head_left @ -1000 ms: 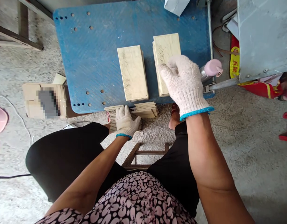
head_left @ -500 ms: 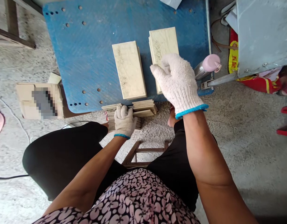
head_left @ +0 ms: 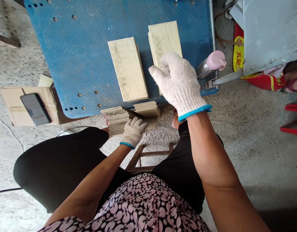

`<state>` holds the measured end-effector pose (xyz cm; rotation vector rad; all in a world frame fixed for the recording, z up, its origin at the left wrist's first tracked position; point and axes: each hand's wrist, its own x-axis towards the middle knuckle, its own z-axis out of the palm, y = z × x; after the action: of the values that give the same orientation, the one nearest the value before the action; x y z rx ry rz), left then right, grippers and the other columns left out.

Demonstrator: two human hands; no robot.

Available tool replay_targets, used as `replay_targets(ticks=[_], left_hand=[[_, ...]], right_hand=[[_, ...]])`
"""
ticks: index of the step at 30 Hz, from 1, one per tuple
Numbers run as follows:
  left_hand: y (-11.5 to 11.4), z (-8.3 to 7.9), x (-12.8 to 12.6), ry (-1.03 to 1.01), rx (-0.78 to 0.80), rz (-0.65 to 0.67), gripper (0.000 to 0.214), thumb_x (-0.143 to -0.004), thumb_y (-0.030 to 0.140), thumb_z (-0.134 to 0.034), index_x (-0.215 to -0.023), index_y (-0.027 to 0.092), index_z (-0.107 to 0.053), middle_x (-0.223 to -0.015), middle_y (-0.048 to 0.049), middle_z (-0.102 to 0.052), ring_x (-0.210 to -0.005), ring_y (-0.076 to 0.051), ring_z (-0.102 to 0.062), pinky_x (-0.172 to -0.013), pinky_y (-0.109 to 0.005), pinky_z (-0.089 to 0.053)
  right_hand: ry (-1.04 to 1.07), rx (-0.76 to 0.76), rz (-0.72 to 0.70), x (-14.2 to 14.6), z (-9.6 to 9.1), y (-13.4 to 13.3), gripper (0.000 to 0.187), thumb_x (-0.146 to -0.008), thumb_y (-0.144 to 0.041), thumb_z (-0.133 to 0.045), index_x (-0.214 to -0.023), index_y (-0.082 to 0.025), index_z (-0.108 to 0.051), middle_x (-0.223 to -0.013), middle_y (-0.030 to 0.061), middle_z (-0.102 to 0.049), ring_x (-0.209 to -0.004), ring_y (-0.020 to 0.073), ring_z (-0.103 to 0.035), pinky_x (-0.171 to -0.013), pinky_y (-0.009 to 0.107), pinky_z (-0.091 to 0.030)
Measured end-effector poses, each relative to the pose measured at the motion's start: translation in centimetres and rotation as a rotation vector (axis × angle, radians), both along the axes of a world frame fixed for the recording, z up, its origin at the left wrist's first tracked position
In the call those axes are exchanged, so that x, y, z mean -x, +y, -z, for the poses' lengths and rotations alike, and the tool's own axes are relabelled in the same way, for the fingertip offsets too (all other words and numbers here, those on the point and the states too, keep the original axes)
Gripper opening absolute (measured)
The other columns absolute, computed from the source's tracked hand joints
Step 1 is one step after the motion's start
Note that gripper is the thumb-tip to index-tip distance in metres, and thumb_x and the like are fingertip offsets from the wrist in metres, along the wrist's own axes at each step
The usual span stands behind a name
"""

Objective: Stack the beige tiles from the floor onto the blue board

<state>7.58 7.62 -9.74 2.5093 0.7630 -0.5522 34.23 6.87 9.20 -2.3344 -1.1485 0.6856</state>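
Observation:
My left hand point(head_left: 133, 131), in a white knit glove with a blue cuff, is at the low stacks below the table's near edge. Its curled fingers meet a tilted thin tile point(head_left: 137, 114), seen as a dark strip between the left tile stack point(head_left: 114, 120) and the right tile stack point(head_left: 146, 108). The fingers partly hide their grip. My right hand point(head_left: 178, 82), gloved alike, hovers over or rests on the near end of a cream marbled tile stack point(head_left: 164, 37). Its thumb stands apart from the bent fingers, with nothing visible between them. Left of it lies another cream tile stack point(head_left: 128, 69).
The blue table point(head_left: 85, 58) has holes along its sides. A pink-lidded steel bottle point(head_left: 211, 64) stands by its right edge. At left, a phone point(head_left: 35, 109) rests on a cardboard box point(head_left: 12, 106). A wooden stool point(head_left: 154, 154) shows between my legs; a grey metal panel point(head_left: 271, 32) is at right.
My left hand has shifted slightly right and towards me, and a tile between the low stacks now tilts, showing dark. My right hand stays over its stack. The view has shifted slightly.

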Motion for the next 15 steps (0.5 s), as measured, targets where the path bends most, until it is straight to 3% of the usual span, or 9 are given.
replay_targets(ticks=[4,8,10,13,15], left_hand=[[0.2,-0.1,-0.8,0.122,-0.002,0.099,0.037,-0.088,0.017,-0.052,-0.118,0.024,-0.072,-0.113,-0.0100,-0.070,-0.119,-0.032,-0.054,-0.104,-0.050,-0.034],[1.1,-2.2,-2.2,0.162,0.052,0.095,0.034,-0.087,0.020,-0.056,-0.115,0.020,-0.075,-0.102,-0.0118,-0.073,-0.100,-0.031,-0.064,-0.095,-0.045,-0.042],[2.0,-4.0,-2.7,0.182,0.108,-0.023,0.031,-0.086,0.029,-0.060,-0.112,0.024,-0.076,-0.096,-0.0086,-0.074,-0.092,-0.028,-0.066,-0.082,-0.037,-0.048],[3.8,-7.7,-2.7,0.230,0.313,-0.371,0.029,-0.081,0.042,-0.063,-0.101,0.027,-0.078,-0.081,-0.0023,-0.072,-0.071,-0.021,-0.065,-0.058,-0.028,-0.046],[5.3,-10.5,-2.3,0.179,0.453,-0.568,0.030,-0.073,0.044,-0.070,-0.093,0.024,-0.079,-0.073,-0.0006,-0.070,-0.062,-0.018,-0.062,-0.052,-0.025,-0.044]], right_hand=[[-0.014,0.028,-0.062,0.4,0.2,-0.1,0.026,-0.092,-0.048,-0.052,-0.091,-0.023,-0.056,-0.097,0.0061,-0.068,-0.092,0.0253,-0.061,-0.077,0.036,-0.042],[0.024,0.177,-0.200,0.9,0.9,-0.5,0.028,-0.088,-0.045,-0.057,-0.102,-0.021,-0.060,-0.097,0.0079,-0.068,-0.090,0.0256,-0.062,-0.076,0.037,-0.043],[0.042,0.242,-0.298,1.2,1.4,-0.8,0.030,-0.086,-0.042,-0.060,-0.106,-0.020,-0.061,-0.099,0.0097,-0.068,-0.090,0.0260,-0.062,-0.075,0.038,-0.044],[0.092,0.306,-0.445,1.4,2.2,-1.4,0.039,-0.080,-0.041,-0.065,-0.111,-0.018,-0.063,-0.103,0.0120,-0.068,-0.093,0.0272,-0.063,-0.075,0.038,-0.046],[0.126,0.319,-0.517,1.6,2.6,-1.7,0.045,-0.077,-0.042,-0.068,-0.115,-0.017,-0.064,-0.108,0.0135,-0.068,-0.097,0.0282,-0.063,-0.077,0.038,-0.047]])
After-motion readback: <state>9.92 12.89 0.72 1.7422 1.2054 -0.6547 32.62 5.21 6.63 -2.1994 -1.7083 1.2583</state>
